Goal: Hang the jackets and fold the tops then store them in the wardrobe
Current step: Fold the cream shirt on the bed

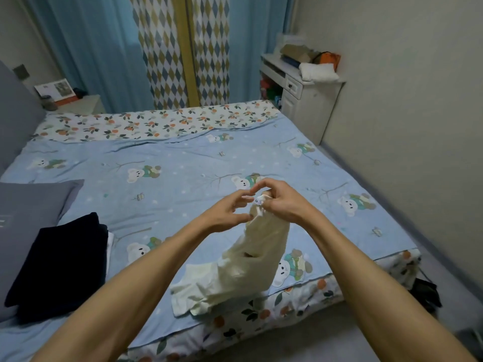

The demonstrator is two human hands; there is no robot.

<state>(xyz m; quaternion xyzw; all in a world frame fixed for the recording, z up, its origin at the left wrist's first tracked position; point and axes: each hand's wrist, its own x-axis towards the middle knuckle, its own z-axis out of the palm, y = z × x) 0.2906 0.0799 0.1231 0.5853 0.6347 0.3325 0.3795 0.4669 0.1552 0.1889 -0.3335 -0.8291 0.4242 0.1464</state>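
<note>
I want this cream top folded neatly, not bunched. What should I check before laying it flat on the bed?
1. Right hand grips the cream top at its label end: ok.
2. Left hand has its own hold on the top: not ok, fingers only near the fabric.
3. Top hangs straight: not ok, its lower end is crumpled on the bed edge.
4. Bare bedspread beyond the hands to spread it: ok.
5. Folded dark clothes lie apart from that spot: ok.
6. Which side faces up: cannot tell.
</note>
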